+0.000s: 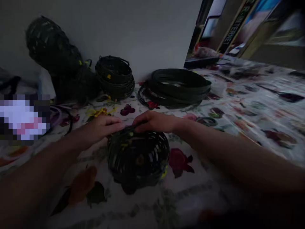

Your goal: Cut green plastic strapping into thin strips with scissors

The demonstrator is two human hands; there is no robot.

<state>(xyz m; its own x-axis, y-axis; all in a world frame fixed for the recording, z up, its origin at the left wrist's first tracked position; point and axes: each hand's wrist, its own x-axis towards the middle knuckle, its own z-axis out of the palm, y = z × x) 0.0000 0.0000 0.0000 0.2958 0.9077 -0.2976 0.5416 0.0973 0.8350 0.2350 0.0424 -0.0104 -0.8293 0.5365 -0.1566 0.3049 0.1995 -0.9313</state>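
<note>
A small dark woven basket [138, 159] lies tilted on the flowered tablecloth in front of me, its open mouth facing me. At the far left part of its rim, my left hand [105, 125] has its fingers together, closed on the edge. My right hand [153, 122] arches over the same far rim, with fingers and thumb bent onto it, close to the left fingertips. Bits of yellow show on the weave. The light is dim, and the exact spot between the fingertips is hard to make out.
Behind stand a stack of similar baskets [114, 76] and a coil of dark strips [181, 86]. A tall leaning pile of woven baskets [52, 47] rises at the back left. A small dark ring [206, 121] lies on the tablecloth [195, 203] beyond my right forearm. A white wall [143, 31] closes the back.
</note>
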